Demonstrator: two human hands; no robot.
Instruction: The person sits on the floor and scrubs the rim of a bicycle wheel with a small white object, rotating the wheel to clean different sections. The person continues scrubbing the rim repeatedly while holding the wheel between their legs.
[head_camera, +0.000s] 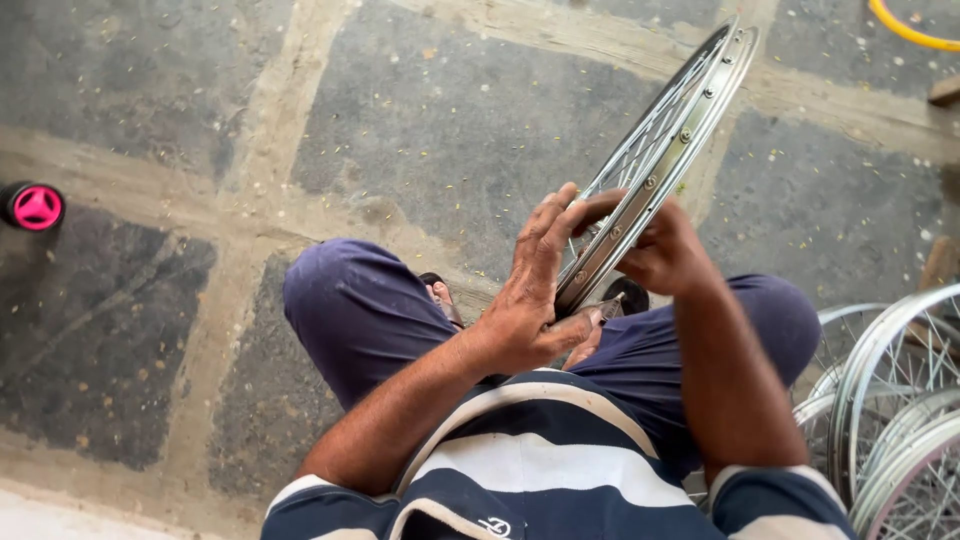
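A silver spoked bicycle wheel rim stands on edge between my knees, tilted away to the upper right. My left hand lies flat against the rim's left side, fingers stretched up along the spokes. My right hand is closed around the rim's lower right edge. A small metal tool shows just below the rim between the two hands; which hand holds it I cannot tell. I sit with bent legs in dark blue trousers and a striped blue and white shirt.
Several more silver spoked rims lie stacked at the lower right. A small black wheel with a pink hub sits at the far left. A yellow hoop curves at the top right. The ground is grey stone slabs.
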